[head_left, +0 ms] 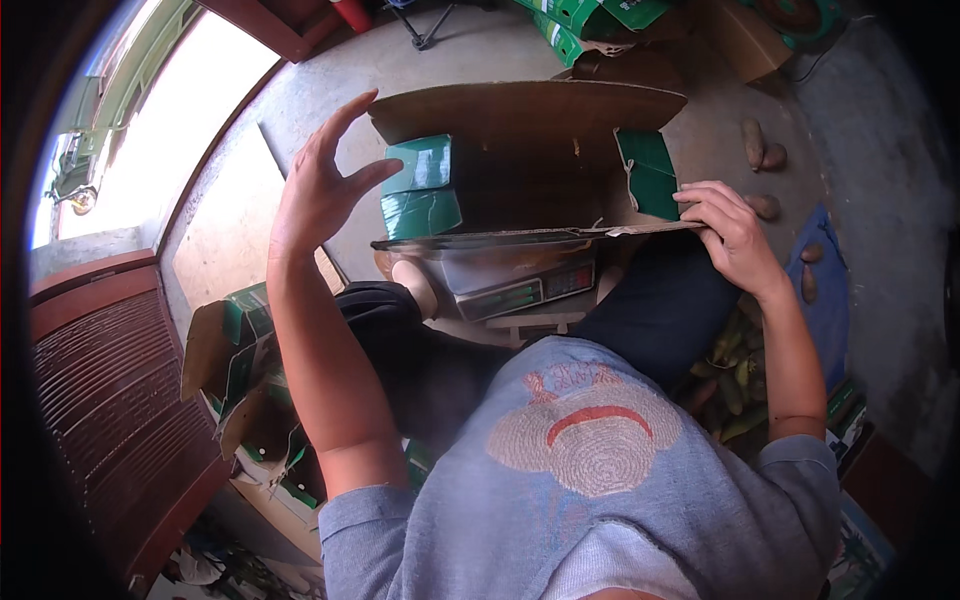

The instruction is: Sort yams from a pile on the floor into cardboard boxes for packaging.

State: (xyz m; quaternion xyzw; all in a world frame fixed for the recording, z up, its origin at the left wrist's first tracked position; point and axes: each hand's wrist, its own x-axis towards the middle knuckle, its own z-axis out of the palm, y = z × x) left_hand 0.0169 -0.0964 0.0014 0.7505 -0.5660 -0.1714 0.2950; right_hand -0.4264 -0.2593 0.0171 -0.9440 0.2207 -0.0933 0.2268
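An open cardboard box (530, 108) with green outer sides is in front of me, its flaps unfolded and its inside dark and brown. My left hand (325, 180) is by the box's left end, thumb and fingers spread apart, with nothing in it. The thumb tip is close to the green left end flap (420, 180); whether it touches, I cannot tell. At the near right corner, my right hand (732, 232) has its fingers and thumb around the box's edge. Under the near flap shows a digital scale (530, 295) with a keypad, between my legs.
More green and brown cartons (250, 340) are piled at my left. Brown tubers (755, 145) lie on the floor at the right, beside a blue sheet (832, 290). Long greenish produce (740, 370) lies by my right leg. Green cartons (580, 25) stand at the back, a slatted wooden panel (110, 400) at left.
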